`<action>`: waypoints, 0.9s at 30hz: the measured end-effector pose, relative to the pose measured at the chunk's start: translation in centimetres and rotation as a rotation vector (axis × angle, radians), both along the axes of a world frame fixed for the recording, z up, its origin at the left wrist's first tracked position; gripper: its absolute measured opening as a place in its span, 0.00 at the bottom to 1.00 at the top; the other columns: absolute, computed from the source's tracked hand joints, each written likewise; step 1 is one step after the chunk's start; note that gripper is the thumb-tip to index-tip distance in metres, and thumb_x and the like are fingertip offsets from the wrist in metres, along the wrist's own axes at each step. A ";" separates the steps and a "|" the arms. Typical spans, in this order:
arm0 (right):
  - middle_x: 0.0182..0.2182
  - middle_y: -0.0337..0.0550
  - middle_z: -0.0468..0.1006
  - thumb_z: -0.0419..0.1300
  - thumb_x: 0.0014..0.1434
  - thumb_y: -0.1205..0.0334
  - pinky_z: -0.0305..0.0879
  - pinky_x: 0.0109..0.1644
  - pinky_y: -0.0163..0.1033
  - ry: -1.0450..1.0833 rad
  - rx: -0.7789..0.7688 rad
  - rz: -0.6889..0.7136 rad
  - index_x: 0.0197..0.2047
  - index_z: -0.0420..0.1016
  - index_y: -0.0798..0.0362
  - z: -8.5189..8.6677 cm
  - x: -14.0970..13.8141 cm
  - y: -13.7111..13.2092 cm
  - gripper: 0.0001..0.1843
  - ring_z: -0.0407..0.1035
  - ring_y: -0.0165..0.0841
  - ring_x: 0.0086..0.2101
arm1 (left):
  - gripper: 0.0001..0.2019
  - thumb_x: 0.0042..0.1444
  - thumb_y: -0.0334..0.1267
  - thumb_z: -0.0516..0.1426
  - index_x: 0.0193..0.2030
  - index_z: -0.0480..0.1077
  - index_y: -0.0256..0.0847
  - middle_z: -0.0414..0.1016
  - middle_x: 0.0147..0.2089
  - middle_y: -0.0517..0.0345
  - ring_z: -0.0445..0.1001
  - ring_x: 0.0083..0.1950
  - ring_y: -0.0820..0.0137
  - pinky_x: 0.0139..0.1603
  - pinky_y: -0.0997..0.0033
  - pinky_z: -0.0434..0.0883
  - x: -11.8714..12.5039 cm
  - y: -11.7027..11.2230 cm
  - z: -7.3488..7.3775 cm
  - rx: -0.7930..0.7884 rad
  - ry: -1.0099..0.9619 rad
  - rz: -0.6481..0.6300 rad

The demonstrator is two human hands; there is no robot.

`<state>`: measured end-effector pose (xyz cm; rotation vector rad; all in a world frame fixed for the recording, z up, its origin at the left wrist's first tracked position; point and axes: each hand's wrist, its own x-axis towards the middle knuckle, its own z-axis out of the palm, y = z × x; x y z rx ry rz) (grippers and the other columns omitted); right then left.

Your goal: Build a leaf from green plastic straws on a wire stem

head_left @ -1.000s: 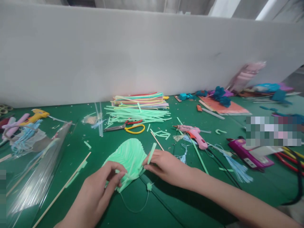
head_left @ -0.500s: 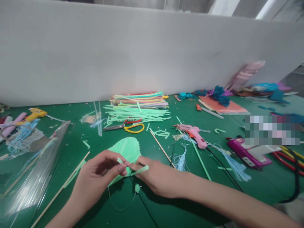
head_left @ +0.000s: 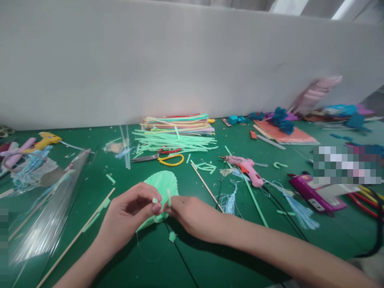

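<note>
My left hand [head_left: 127,212] is closed in a pinch, with the pale tip of a green pipe cleaner piece [head_left: 155,200] showing between thumb and forefinger. Fingertips nearly meeting it, my right hand [head_left: 192,218] pinches a short green pipe cleaner strip [head_left: 169,197] that stands upright. Whether both hold one same piece, I cannot tell. Under the fingers is a flat, rounded mint-green panel [head_left: 165,181] with a ribbed surface, its lower part partly hidden. Below it a thin clear loop carries a small green bead-like tuft [head_left: 172,237].
Behind lie scissors [head_left: 171,160] and piles of pipe cleaners [head_left: 177,142]. On the right are a pink glue gun [head_left: 247,166] with its cord, blue tassels [head_left: 231,202] and a purple device [head_left: 318,194]. A wooden stick [head_left: 76,236] and clear plastic sleeves [head_left: 49,216] lie left.
The green strip by my right hand has swung from lying sideways over the fingers to standing upright. My right hand has shifted slightly left and up. The view has moved a little.
</note>
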<state>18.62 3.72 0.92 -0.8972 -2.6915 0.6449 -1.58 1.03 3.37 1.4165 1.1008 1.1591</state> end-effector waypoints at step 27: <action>0.26 0.32 0.68 0.70 0.52 0.54 0.56 0.30 0.31 0.404 -0.324 -0.023 0.33 0.63 0.51 1.7 -1.0 1.0 0.19 0.63 0.27 0.26 | 0.12 0.55 0.25 0.62 0.40 0.78 0.47 0.81 0.35 0.61 0.76 0.37 0.72 0.37 0.75 0.73 0.2 0.3 -0.2 0.587 0.387 -0.132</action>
